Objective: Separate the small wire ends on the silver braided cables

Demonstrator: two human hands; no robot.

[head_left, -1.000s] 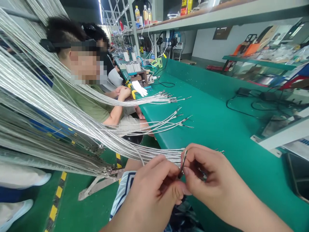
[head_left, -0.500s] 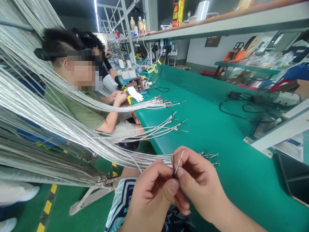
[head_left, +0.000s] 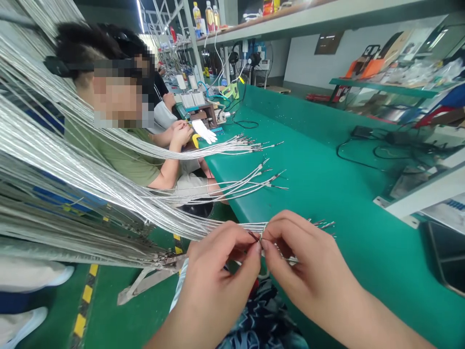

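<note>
Between my fingertips are the thin stripped wires point(head_left: 254, 236) at the end of a cable. My left hand point(head_left: 221, 271) pinches a dark wire between thumb and forefinger. Close against it, my right hand point(head_left: 308, 266) pinches a light wire the same way. A loop of pale cable hangs under my fingers, partly hidden by the hands. Behind them a bundle of white cables point(head_left: 203, 230) reaches over the table edge, its stripped coloured ends point(head_left: 323, 224) showing past my right hand. Two further cable bunches point(head_left: 250, 184) lie farther up on the green table point(head_left: 319, 179).
At left a co-worker in a green shirt point(head_left: 145, 165) sits with hands together, another person beyond. Hanging cables point(head_left: 90, 145) fill the left side. A white glove point(head_left: 204, 132) lies near a small machine point(head_left: 201, 114). A dark phone-like device point(head_left: 445, 257) and a white post point(head_left: 428, 184) stand at right.
The wires that stood upright between my fingers are now drawn apart sideways, one in each hand's pinch. My fingertips face each other, and the view has shifted slightly.
</note>
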